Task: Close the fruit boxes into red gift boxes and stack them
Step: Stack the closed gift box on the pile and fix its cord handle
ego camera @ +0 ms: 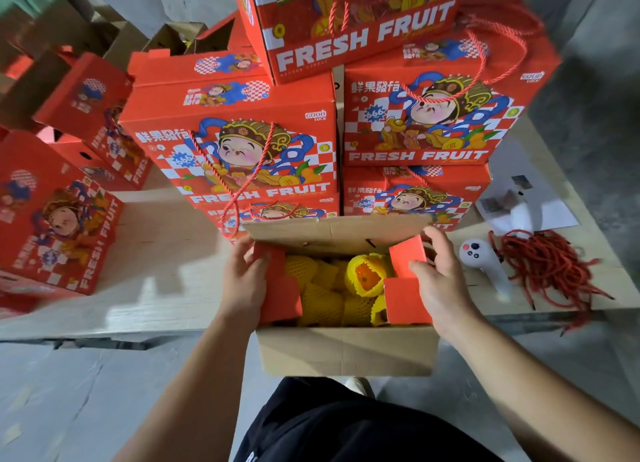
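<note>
**At the tabletop's near edge: an open box, a hand on each side flap**

At the near edge of the tabletop (166,281) stands the box (346,350), open at the top, its long axis running left to right and its brown near wall toward the person. Inside lie fruit (367,274) in yellow foam nets. The far flap (332,231) stands up, brown side showing. The left hand (242,281) holds the red left flap (278,288), fingers curled over its far end, the flap tilted inward. The right hand (438,274) grips the red right flap (405,288), thumb on its inner face, fingers behind.

Just behind the box, closed red gift boxes (242,142) are stacked in two columns, with one more on top, rope handles draped over their fronts. More red boxes (52,226) lie toward the left edge. Near the right edge sit a white gadget (481,257), a heap of red cords (547,267) and some papers (526,205).
</note>
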Demonstrator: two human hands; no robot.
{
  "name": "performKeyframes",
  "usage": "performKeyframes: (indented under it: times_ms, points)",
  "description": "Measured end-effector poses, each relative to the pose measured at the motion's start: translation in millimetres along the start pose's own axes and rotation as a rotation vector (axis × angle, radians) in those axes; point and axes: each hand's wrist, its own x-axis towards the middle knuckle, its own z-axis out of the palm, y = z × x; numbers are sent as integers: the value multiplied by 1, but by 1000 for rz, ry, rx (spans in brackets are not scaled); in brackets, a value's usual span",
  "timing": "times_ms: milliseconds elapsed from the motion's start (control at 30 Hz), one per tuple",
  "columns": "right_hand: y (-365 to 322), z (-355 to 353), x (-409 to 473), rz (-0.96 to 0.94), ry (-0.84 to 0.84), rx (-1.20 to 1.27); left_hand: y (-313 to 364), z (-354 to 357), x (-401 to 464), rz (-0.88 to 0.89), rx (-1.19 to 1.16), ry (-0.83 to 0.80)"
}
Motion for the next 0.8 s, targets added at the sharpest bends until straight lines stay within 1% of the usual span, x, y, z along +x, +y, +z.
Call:
performKeyframes:
  times_ms: [67, 133, 200, 267, 300, 333, 400, 467, 533, 600, 667, 700, 800]
  points:
    - [-8, 0, 9, -25, 34, 69, 7, 3, 4, 116, -5, 50]
    - [-18, 1, 18, 6, 81, 168, 10, 5, 6, 184, -37, 61]
    - [-22, 4, 22, 74, 75, 235, 5, 3, 11, 162, -39, 24]
    - [-25, 6, 22, 107, 94, 208, 1, 0, 12, 158, -19, -5]
    - [-26, 5, 20, 88, 111, 191, 1, -1, 10, 194, 5, -17]
    - [-28, 6, 19, 27, 119, 120, 0, -3, 8, 252, 52, -37]
    - [-27, 6, 16, -140, 75, -102, -7, -11, 3, 360, 192, -127]
    - [-24, 5, 17, -215, -32, -286, -17, -21, -5, 379, 338, -198]
    - [-24, 1, 17, -208, -123, -342, -21, -28, -11, 380, 557, -172]
    - [-25, -2, 18, -185, -183, -355, -16, -23, -12, 431, 860, -70]
    - [-25, -2, 19, -183, -221, -401, -8, -10, -7, 458, 1085, -7]
    - [-25, -1, 20, -195, -230, -435, -3, -3, -4, 438, 1145, -16]
    - [-23, 3, 23, -225, -257, -538, 2, 4, 1, 346, 1213, -134]
